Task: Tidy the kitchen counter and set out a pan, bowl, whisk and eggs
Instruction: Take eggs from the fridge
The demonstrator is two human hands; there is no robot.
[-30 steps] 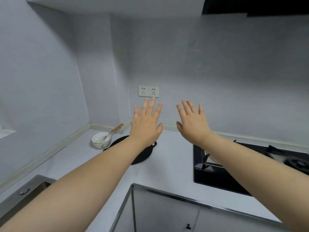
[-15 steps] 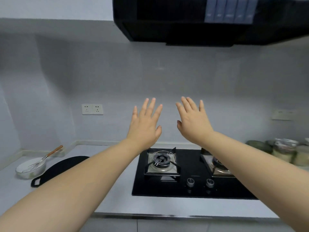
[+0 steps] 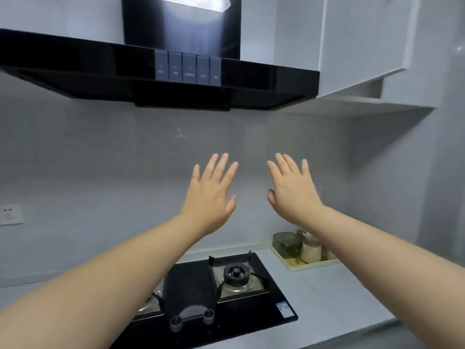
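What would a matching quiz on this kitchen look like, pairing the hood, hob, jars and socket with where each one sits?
Things:
1. hood
2. hob
3. jars
4. socket

Places:
A. on the wall, far left
B. in a tray at the right
C. flat on the counter, centre
D. mounted overhead, topmost

Pairs: 1-D, 2-C, 3-B, 4-A

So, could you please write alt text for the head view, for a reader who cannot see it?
A person's left hand and right hand are raised open and empty above a black gas hob, under a range hood; jars stand at the right.
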